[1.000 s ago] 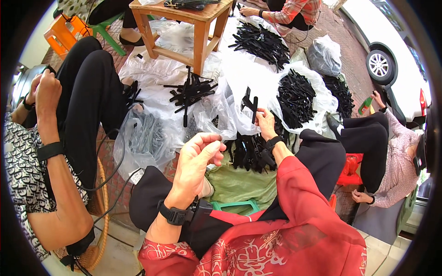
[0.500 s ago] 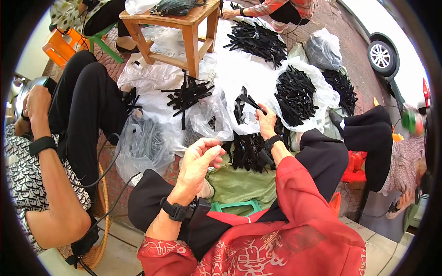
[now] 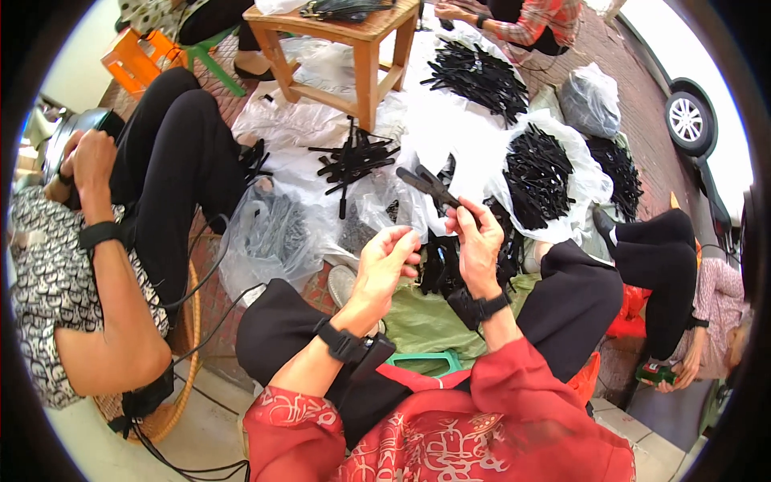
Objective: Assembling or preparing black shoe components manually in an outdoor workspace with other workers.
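My right hand (image 3: 480,249) is closed on a long black clip (image 3: 427,186), pinched near one end between thumb and fingers. The clip's two narrow arms point away from me to the upper left, slightly apart. Close by on the left, my left hand (image 3: 381,269) has its thumb pressed against the curled fingers. Whatever it may hold is too small to make out. Loose black clips (image 3: 440,265) lie just beyond my hands, partly hidden by the right one. A white plastic bag (image 3: 590,189) to the right holds a heap of similar black pieces (image 3: 536,173).
More black pieces lie in piles on white sheeting (image 3: 309,132). A wooden stool (image 3: 368,28) stands at the back, and a clear bag (image 3: 269,241) of small parts sits left. A green sack (image 3: 418,321) is before me. People sit on both sides, near cables (image 3: 197,353).
My right hand has drawn back towards me with the clip, from the loose pieces. My left hand has shifted right, and the two hands are closer together. The whole view has swung slightly.
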`<state>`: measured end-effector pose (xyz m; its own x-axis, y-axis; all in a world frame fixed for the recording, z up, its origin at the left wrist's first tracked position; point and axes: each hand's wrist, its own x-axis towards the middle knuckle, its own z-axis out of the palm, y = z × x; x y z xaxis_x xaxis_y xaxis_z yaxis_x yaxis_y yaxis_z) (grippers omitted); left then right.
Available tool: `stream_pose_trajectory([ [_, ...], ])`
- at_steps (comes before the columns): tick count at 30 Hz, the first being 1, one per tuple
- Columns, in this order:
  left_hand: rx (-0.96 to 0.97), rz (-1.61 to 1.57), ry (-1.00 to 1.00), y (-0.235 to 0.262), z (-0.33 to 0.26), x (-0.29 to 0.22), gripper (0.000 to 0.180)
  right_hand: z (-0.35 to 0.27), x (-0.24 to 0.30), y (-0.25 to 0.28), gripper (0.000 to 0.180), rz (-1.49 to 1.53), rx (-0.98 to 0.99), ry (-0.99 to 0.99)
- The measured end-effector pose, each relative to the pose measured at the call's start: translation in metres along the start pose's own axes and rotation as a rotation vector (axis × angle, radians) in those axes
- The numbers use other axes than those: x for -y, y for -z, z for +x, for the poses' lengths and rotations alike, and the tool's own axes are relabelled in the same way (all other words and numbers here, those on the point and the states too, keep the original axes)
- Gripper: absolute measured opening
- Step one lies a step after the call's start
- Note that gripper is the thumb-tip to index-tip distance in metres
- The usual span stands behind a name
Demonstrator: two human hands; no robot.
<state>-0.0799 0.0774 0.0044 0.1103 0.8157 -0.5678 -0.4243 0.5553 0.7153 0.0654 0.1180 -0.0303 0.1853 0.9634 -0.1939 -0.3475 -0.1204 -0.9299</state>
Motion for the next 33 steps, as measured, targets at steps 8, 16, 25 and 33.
stream_pose_trajectory([
  [8, -0.055, -0.241, -0.289, -0.006, 0.005, -0.009, 0.010, -0.058, 0.028, -0.018, 0.026, -0.163, 0.310, 0.037],
  [16, 0.010, -0.183, -0.321, -0.008, -0.003, -0.011, 0.010, -0.062, 0.037, 0.000, 0.027, -0.071, 0.379, -0.041],
  [25, -0.015, -0.330, -0.441, -0.003, -0.006, -0.013, 0.010, -0.037, 0.018, 0.025, 0.026, 0.128, 0.096, -0.204],
  [33, 0.033, -0.232, -0.234, 0.018, -0.018, -0.031, 0.017, -0.025, -0.001, 0.059, 0.015, 0.299, 0.100, -0.470],
])
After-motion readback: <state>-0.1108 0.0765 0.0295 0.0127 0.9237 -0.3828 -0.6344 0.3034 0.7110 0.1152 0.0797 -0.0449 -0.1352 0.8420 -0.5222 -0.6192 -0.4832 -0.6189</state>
